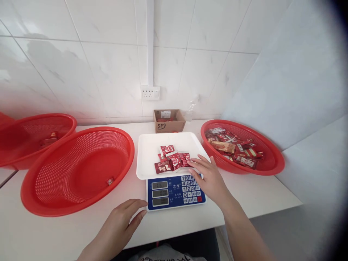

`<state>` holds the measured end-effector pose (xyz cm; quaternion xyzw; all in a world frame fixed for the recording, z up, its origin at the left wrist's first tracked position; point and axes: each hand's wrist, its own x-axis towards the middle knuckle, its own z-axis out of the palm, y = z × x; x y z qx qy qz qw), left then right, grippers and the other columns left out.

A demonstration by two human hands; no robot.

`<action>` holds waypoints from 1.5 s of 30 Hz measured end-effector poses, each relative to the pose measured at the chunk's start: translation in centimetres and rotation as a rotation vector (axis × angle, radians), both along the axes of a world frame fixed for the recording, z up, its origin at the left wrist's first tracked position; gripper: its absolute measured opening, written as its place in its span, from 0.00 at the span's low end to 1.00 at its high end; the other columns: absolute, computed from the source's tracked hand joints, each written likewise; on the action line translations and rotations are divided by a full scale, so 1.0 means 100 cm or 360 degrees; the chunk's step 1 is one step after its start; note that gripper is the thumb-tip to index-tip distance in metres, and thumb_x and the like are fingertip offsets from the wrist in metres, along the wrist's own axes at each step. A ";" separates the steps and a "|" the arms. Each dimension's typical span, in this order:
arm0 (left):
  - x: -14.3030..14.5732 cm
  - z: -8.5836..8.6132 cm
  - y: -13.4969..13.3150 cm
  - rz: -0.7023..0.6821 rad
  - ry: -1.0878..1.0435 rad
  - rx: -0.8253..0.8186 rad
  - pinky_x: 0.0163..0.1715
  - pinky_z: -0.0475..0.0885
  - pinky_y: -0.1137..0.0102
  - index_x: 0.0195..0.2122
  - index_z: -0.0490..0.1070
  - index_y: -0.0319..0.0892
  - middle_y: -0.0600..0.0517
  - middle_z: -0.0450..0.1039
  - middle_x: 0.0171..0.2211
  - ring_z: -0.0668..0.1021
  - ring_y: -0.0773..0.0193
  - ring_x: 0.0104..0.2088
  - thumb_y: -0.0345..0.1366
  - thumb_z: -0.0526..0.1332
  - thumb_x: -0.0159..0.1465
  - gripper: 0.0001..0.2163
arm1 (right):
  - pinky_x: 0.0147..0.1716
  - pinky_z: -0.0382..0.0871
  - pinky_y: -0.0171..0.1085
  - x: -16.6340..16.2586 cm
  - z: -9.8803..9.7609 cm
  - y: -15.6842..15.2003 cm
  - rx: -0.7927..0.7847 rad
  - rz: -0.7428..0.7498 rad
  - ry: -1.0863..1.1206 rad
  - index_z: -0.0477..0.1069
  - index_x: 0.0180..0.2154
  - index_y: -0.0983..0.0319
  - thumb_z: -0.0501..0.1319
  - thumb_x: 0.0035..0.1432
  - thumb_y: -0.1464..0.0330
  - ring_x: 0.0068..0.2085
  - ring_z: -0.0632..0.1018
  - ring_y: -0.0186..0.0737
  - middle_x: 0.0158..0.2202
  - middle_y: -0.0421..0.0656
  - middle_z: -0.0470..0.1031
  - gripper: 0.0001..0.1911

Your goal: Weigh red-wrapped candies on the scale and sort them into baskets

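Several small red snack packets (175, 161) lie in a loose cluster on the white tray (146, 145) of a digital scale. Over the tray's right front edge reaches my right hand (208, 175), fingers stretched out, its fingertips at the rightmost packet; I cannot tell whether they touch it. Below the tray is the scale's blue panel (176, 192) with its displays and keys. My left hand (123, 221) rests by the panel's left front corner, holding nothing, thumb and fingers apart.
A red basket (277, 163) full of wrapped snacks stands at right. Two red baskets are at left; the nearer basket (35, 203) holds one small packet (110, 181). A cardboard box (170, 126) and a clear plastic bottle (191, 110) stand by the wall, below a socket (150, 93).
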<state>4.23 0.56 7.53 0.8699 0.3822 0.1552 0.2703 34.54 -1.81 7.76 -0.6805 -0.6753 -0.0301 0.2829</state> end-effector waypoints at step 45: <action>-0.003 -0.005 0.003 -0.0018 -0.0058 0.0016 0.39 0.75 0.73 0.44 0.71 0.52 0.54 0.77 0.41 0.79 0.64 0.39 0.37 0.53 0.63 0.11 | 0.57 0.43 0.63 -0.033 0.033 0.042 -0.0457 0.0267 -0.0036 0.60 0.57 0.51 0.47 0.60 0.52 0.63 0.51 0.53 0.62 0.43 0.54 0.25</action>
